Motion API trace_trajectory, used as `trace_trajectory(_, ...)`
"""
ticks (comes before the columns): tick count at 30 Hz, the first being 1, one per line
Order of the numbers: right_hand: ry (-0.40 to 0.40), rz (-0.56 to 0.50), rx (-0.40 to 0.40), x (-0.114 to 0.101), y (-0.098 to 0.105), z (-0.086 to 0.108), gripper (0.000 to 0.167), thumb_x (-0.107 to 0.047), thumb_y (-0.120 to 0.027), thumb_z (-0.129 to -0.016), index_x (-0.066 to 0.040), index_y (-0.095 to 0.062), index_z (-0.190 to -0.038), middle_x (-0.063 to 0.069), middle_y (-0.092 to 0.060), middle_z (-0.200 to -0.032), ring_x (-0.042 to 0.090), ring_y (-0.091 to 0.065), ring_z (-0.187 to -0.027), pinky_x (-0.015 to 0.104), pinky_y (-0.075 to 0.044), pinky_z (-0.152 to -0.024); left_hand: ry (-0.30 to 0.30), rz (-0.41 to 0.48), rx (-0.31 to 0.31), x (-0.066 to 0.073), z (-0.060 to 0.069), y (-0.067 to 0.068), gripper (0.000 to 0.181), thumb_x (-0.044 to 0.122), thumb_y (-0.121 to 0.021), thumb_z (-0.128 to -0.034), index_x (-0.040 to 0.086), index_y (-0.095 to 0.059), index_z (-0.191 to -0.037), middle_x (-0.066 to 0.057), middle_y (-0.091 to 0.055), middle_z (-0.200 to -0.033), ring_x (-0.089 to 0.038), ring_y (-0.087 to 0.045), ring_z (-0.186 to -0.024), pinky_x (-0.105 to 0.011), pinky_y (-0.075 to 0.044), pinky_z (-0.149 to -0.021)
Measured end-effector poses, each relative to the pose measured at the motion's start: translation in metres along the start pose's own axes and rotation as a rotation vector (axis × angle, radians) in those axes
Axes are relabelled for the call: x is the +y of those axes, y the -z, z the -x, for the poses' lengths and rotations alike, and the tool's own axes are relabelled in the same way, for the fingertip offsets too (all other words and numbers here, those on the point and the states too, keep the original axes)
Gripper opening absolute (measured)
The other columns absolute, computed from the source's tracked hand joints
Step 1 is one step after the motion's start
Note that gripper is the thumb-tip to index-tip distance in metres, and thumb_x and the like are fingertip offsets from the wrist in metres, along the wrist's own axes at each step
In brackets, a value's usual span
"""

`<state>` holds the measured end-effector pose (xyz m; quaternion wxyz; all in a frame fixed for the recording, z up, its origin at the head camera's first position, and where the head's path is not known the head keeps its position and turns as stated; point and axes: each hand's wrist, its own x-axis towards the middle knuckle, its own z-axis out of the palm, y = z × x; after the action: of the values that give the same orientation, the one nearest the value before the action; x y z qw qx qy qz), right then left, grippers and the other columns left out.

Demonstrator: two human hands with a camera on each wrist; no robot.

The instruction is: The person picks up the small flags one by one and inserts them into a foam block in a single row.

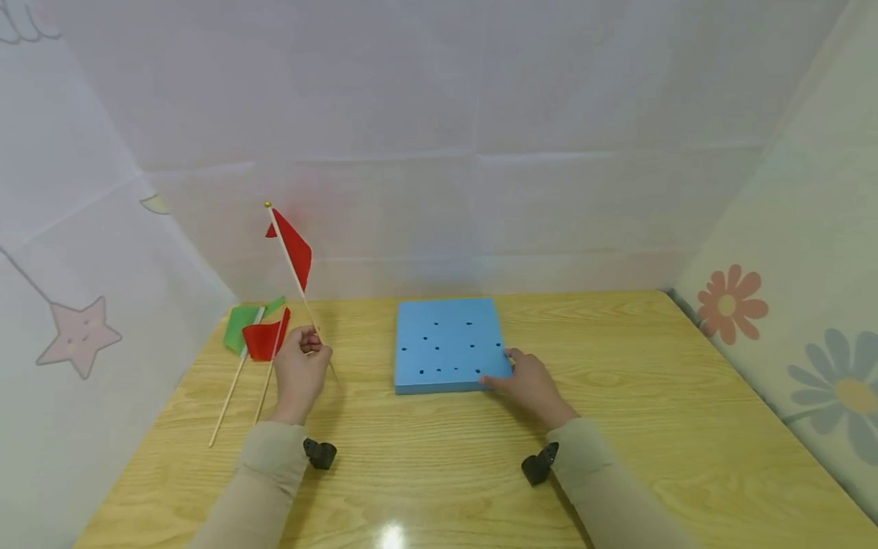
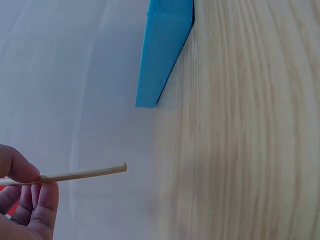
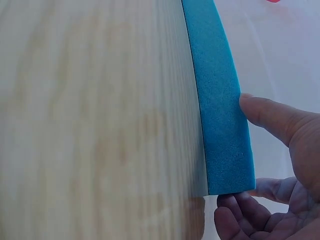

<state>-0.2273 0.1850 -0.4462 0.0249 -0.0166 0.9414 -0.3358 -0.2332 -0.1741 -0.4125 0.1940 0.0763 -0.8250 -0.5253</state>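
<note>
The left hand [image 1: 302, 374] pinches the stick of a red flag [image 1: 296, 248], which leans with its gold-tipped top to the left. In the left wrist view the left hand [image 2: 30, 200] has thumb and fingers on the stick [image 2: 90, 174], whose bare lower end sticks out free. A flat blue block [image 1: 449, 328] with several small holes in its top lies on the table. At its near right corner the right hand [image 1: 531, 385] grips it. The right wrist view has the right hand [image 3: 295, 165] with thumb on the edge of the blue block [image 3: 222, 115] and fingers around its corner.
Left of the left hand, a green flag [image 1: 238, 326] and another red flag [image 1: 261, 341] lie on the wooden table [image 1: 411, 473], their sticks toward the near side. Pale patterned cloth [image 1: 439, 191] hangs behind the table and along both sides.
</note>
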Motion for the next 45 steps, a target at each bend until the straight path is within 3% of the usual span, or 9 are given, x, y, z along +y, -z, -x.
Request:
trace_trajectory(8, -0.013, -0.031, 0.002, -0.014, -0.012, 0.007, 0.088, -0.04, -0.081, -0.089, 0.012, -0.043, -0.149, 0.034, -0.049, -0.145, 0.05, -0.047, -0.134, 0.059, -0.043, -0.107, -0.049, 0.035, -0.017, 0.002, -0.004, -0.017, 0.03, -0.002, -0.058, -0.0918, -0.005, -0.061, -0.121, -0.022, -0.063, -0.11, -0.029, -0.063, -0.101, -0.011, -0.044, -0.071)
trace_trajectory(14, -0.021, -0.009, 0.009, -0.02, -0.017, 0.007, 0.088, -0.042, -0.08, -0.089, 0.01, -0.042, -0.15, 0.034, -0.049, -0.144, 0.049, -0.048, -0.133, 0.06, -0.043, -0.106, -0.078, 0.061, -0.053, 0.01, -0.006, -0.032, 0.026, -0.002, -0.059, -0.0953, -0.003, -0.061, -0.121, -0.018, -0.062, -0.108, -0.031, -0.063, -0.103, -0.031, -0.053, -0.082)
trace_trajectory(18, -0.02, -0.004, 0.006, -0.021, -0.017, 0.007, 0.087, -0.041, -0.08, -0.089, 0.01, -0.043, -0.149, 0.033, -0.05, -0.144, 0.048, -0.049, -0.132, 0.059, -0.043, -0.106, -0.114, 0.103, -0.086, 0.015, -0.007, -0.042, 0.024, -0.004, -0.058, -0.0958, -0.004, -0.06, -0.12, -0.021, -0.061, -0.11, -0.033, -0.063, -0.104, -0.043, -0.053, -0.09)
trace_trajectory(29, -0.043, 0.002, 0.015, -0.026, -0.018, 0.01, 0.085, -0.039, -0.081, -0.09, 0.009, -0.045, -0.149, 0.032, -0.05, -0.144, 0.047, -0.049, -0.132, 0.058, -0.043, -0.107, -0.186, 0.144, -0.061, 0.015, -0.008, -0.067, 0.018, -0.007, -0.06, -0.0927, -0.005, -0.063, -0.111, -0.023, -0.064, -0.105, -0.032, -0.065, -0.099, -0.035, -0.056, -0.087)
trace_trajectory(36, -0.032, 0.02, 0.006, -0.028, -0.021, 0.013, 0.084, -0.041, -0.08, -0.09, 0.009, -0.046, -0.149, 0.032, -0.052, -0.143, 0.048, -0.05, -0.131, 0.059, -0.044, -0.106, -0.184, 0.136, -0.039, 0.008, -0.008, -0.071, 0.018, -0.008, -0.059, -0.0924, -0.004, -0.063, -0.109, -0.025, -0.064, -0.105, -0.03, -0.063, -0.098, -0.031, -0.056, -0.085)
trace_trajectory(45, -0.036, 0.056, 0.017, -0.03, -0.019, 0.014, 0.084, -0.042, -0.079, -0.09, 0.01, -0.046, -0.148, 0.032, -0.053, -0.141, 0.046, -0.054, -0.128, 0.057, -0.046, -0.104, -0.215, 0.106, -0.063, 0.006, -0.01, -0.076, 0.018, -0.009, -0.06, -0.0919, -0.005, -0.064, -0.109, -0.02, -0.064, -0.101, -0.031, -0.064, -0.096, -0.042, -0.057, -0.087)
